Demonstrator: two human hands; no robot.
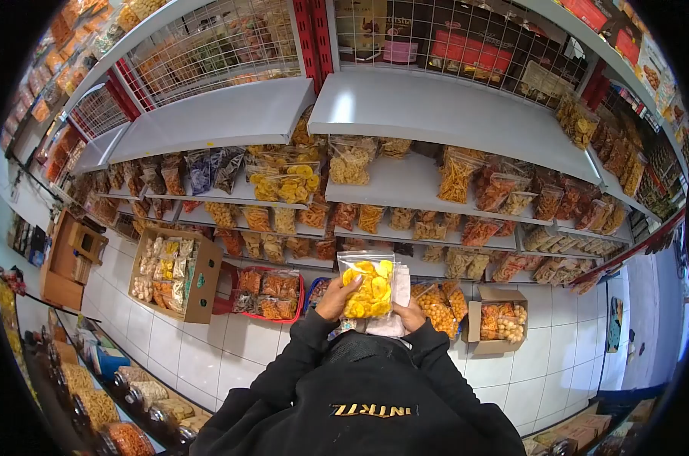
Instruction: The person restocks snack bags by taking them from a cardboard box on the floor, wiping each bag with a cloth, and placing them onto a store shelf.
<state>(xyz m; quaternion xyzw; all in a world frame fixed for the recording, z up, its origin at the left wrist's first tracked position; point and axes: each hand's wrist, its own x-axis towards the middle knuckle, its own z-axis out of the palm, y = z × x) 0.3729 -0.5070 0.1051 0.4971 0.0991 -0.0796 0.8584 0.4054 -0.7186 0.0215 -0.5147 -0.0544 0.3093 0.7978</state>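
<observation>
Yellow chip bag (368, 292): clear plastic with a seal strip on top, held in the air before the person's black sweatshirt (382, 384), facing the shelves.
Left hand (335, 301): closed on the bag's left side, thumb over the front.
Right hand (412, 315): curled at the edge of a pale packet (400, 285) just behind the bag; from where I stand, some fingers are hidden.
Slip: slick plastic against slick plastic could let bag and packet slide apart, I'd say, if either hand loosens.
Crush: brittle-looking slices might break under a hard pinch.
Shelving (428, 106): grey metal boards in tiers, with snack bags (350, 161) crowding the lower ones.
Floor (242, 361): pale square tiles, carrying a red basket (300, 302) between the hands and a cardboard box (201, 287) at left.
</observation>
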